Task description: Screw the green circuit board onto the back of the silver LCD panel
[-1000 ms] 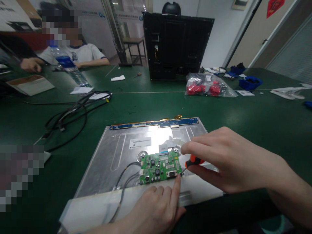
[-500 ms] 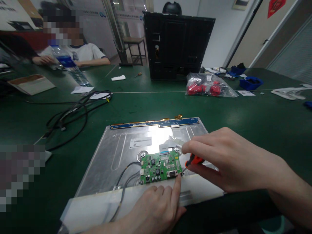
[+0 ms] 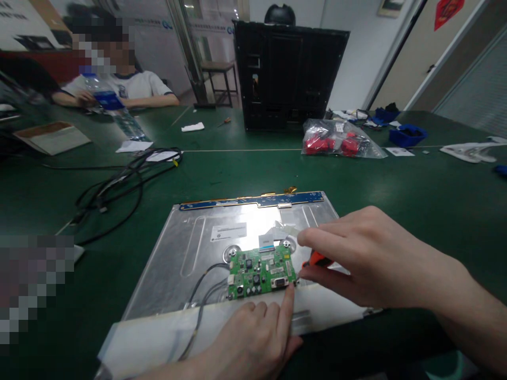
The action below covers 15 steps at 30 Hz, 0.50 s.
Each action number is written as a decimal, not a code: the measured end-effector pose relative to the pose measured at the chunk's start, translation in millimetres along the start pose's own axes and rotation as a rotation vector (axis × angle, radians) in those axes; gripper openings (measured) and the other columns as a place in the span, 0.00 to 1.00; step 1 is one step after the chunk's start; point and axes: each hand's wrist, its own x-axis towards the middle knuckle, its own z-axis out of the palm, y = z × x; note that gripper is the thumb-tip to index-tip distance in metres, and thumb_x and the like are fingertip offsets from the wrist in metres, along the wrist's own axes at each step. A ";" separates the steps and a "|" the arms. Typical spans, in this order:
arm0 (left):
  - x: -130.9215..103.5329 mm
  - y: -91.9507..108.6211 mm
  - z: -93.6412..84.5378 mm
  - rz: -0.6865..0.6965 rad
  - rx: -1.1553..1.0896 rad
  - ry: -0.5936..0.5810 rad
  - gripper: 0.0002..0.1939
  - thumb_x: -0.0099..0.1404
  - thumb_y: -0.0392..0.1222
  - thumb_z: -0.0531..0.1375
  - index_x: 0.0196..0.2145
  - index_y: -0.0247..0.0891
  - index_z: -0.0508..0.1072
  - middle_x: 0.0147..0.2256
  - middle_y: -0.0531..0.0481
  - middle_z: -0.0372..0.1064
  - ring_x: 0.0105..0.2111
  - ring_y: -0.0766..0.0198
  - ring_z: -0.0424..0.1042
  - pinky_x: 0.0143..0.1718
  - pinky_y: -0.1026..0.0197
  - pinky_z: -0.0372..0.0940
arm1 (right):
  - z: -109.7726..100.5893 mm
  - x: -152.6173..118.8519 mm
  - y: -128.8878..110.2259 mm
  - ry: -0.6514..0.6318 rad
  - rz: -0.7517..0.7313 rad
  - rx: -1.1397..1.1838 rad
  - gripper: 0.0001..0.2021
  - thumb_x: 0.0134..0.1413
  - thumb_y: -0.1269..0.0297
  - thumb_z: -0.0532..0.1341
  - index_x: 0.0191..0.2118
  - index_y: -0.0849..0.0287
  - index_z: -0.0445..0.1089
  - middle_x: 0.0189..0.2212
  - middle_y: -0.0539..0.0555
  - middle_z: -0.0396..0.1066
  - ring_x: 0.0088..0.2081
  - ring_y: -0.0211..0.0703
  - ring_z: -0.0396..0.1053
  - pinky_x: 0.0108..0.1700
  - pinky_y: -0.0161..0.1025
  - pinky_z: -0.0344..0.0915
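A metal-backed display panel (image 3: 174,237) lies on the table, with a green circuit board (image 3: 259,270) on its back. My left hand (image 3: 257,330) rests on the panel's near part. Its index finger is stretched out and touches the board's near right corner; the other fingers are bent, with nothing seen in them. My right hand (image 3: 368,258) is closed round the orange and black handle of a screwdriver (image 3: 318,259). The thin shaft points down-left to that same corner, close to my left fingertip. Most of the handle is hidden by my fingers. Thin cables (image 3: 204,303) run from the board's left side.
Black cables (image 3: 130,174) lie looped at left, near a tilted water bottle (image 3: 113,103). A black monitor (image 3: 291,76) stands at the back, with a plastic bag of red parts (image 3: 340,140) before it. A person (image 3: 127,87) sits across the table.
My right hand has shifted slightly on the screwdriver, its thumb now a little further left and less of the handle's black part showing. My left hand stays in place.
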 end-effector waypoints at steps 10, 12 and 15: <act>-0.8 -0.2 0.7 0.008 0.007 -0.040 0.23 0.70 0.47 0.51 0.53 0.22 0.65 0.32 0.40 0.73 0.25 0.58 0.72 0.24 0.59 0.67 | -3.6 0.6 -0.5 -0.061 -0.060 0.200 0.13 0.57 0.70 0.58 0.48 0.59 0.61 0.33 0.48 0.71 0.29 0.36 0.63 0.29 0.36 0.50; -0.7 -0.1 0.3 0.005 0.010 -0.037 0.24 0.70 0.47 0.52 0.54 0.22 0.64 0.32 0.40 0.73 0.25 0.58 0.72 0.24 0.60 0.67 | -4.5 1.2 -0.7 -0.081 -0.036 0.201 0.11 0.57 0.71 0.57 0.46 0.58 0.62 0.33 0.48 0.71 0.30 0.37 0.63 0.30 0.36 0.51; -0.8 0.1 0.4 -0.006 -0.014 -0.032 0.22 0.68 0.47 0.56 0.50 0.25 0.67 0.32 0.40 0.74 0.25 0.58 0.73 0.24 0.60 0.68 | -3.4 2.2 -1.4 -0.063 -0.011 0.154 0.07 0.61 0.62 0.58 0.42 0.58 0.64 0.29 0.49 0.71 0.28 0.37 0.63 0.29 0.36 0.49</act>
